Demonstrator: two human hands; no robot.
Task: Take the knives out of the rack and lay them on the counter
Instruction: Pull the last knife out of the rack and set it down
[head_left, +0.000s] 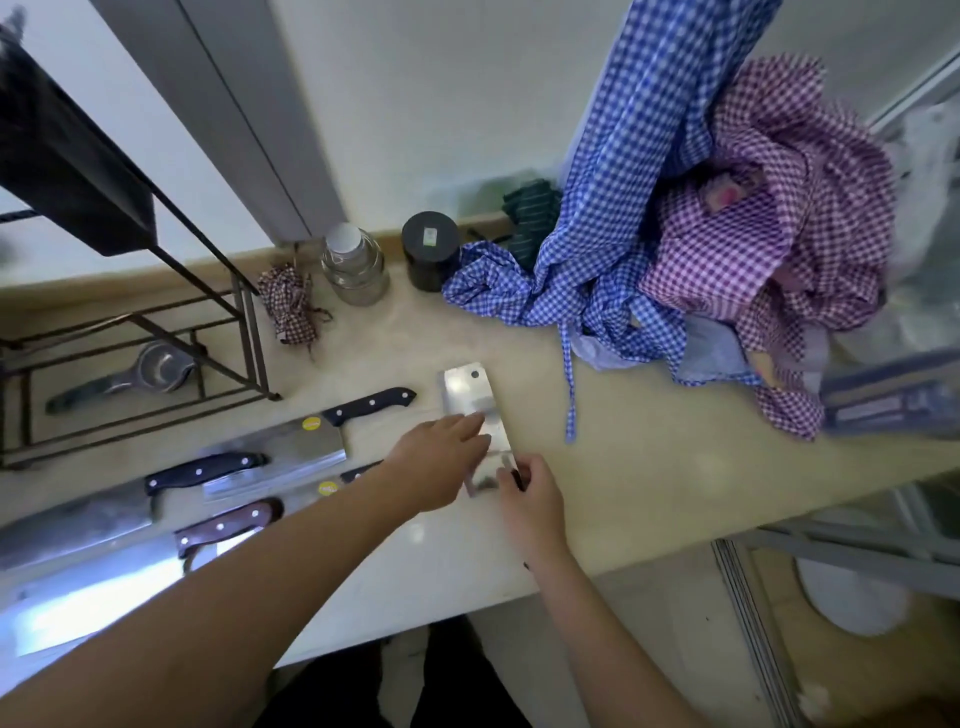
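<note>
Beige stone counter (649, 467) carries everything, its near edge running just under both forearms. Blue gingham cloth (613, 218) and purple gingham cloth (779, 208) crowd the far right of the cleaver (465, 395); open counter lies between. Black wire rack (130, 364) stands to the cleaver's far left, four knives (291, 447) laid flat between them. Glass jar (356, 265) and black canister (431, 249) stand behind. Left hand (436, 462) rests fingers flat on the cleaver's blade; right hand (530, 499) grips its handle end.
</note>
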